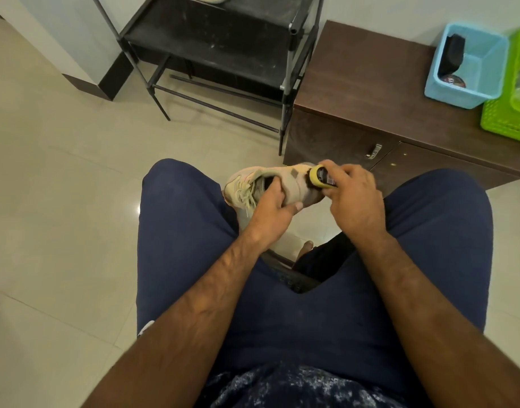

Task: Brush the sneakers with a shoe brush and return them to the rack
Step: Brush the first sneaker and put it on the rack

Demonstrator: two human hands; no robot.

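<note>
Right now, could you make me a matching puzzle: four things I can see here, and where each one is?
Things:
1. sneaker
2. brush
3. blue basket
4. rack

Places:
a. on the cabinet
b. gripped by the left hand
c. standing on the floor
d. gripped by the right hand

Pairs: 1-b, 2-d, 3-a, 4-c

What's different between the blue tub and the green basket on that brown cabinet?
The blue tub has solid walls; the green basket has mesh-like walls. The blue tub shows whole; the green basket is cut off at the picture's edge. The blue tub holds a dark object; the green basket's contents are unclear. Both stand open-topped on the brown cabinet.
</note>
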